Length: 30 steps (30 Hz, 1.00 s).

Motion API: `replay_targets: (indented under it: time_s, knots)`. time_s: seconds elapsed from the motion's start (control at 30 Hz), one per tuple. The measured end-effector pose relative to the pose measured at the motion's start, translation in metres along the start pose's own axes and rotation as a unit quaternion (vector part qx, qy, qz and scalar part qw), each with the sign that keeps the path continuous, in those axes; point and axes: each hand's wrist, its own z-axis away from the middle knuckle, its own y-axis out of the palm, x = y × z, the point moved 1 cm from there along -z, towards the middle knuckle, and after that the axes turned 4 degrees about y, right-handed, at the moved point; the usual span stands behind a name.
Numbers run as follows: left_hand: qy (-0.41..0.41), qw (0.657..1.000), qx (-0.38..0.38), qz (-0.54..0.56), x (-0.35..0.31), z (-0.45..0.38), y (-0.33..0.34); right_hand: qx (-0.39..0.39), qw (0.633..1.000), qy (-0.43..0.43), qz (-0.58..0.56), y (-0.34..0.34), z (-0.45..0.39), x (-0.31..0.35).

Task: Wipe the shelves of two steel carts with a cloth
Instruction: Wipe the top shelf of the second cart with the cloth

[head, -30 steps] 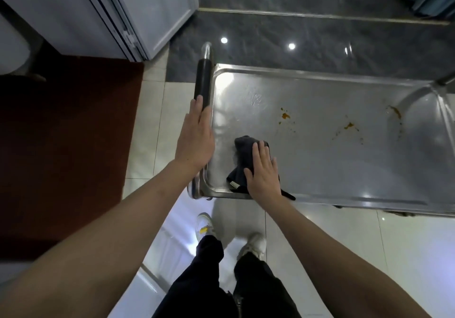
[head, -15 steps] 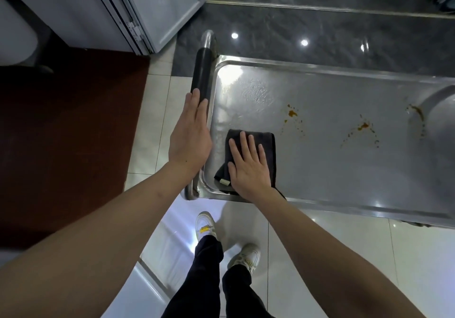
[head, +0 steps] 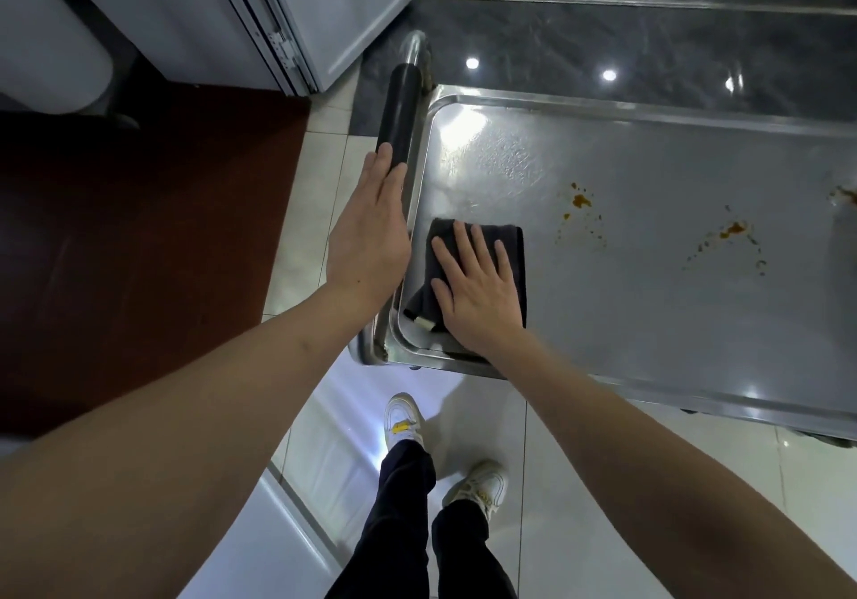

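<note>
A steel cart's top shelf [head: 649,320] fills the right half of the head view, with orange-brown stains [head: 579,202] near its middle and right. A dark grey cloth [head: 512,250] lies flat in the shelf's near left corner. My right hand [head: 477,287] presses on the cloth with straight, spread fingers. My left hand [head: 371,236] rests with straight fingers on the near end of the cart's black-sleeved handle [head: 401,111] at the shelf's left edge.
A white cabinet with a hinged door [head: 297,18] stands at the back left above a dark red mat [head: 139,236]. Dark polished stone floor [head: 626,32] lies behind the cart. Pale floor tiles and my shoes [head: 403,422] are below.
The cloth was bunched under my right hand and now lies spread flat. My right hand has shifted slightly left and forward on the shelf. My left hand stays on the handle.
</note>
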Motion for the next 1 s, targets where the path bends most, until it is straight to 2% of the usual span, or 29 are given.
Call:
replay_targets:
  time_s: [0.17,0.37,0.57,0.73,0.87,1.0]
  knots:
    - [-0.005,1.000,0.012,-0.003,-0.003,0.001,-0.003,0.023,0.997,-0.069,-0.002,0.010,0.048,0.015]
    - [-0.003,1.000,0.018,0.013,-0.002,0.002,-0.002,0.027,0.992,-0.119,0.029,0.004,0.022,0.007]
    - [-0.010,0.999,0.019,0.029,-0.004,0.002,-0.006,0.020,1.000,-0.009,-0.001,-0.007,-0.059,0.015]
    - [-0.007,0.999,0.023,0.029,-0.002,0.001,-0.005,0.026,0.999,0.023,-0.008,-0.017,-0.103,0.003]
    - [-0.008,0.999,0.028,0.036,-0.003,0.001,-0.007,0.026,0.999,0.015,-0.012,-0.012,-0.082,0.010]
    - [-0.009,0.999,0.025,0.041,-0.005,0.000,-0.010,0.026,0.999,-0.044,-0.005,0.000,-0.020,0.021]
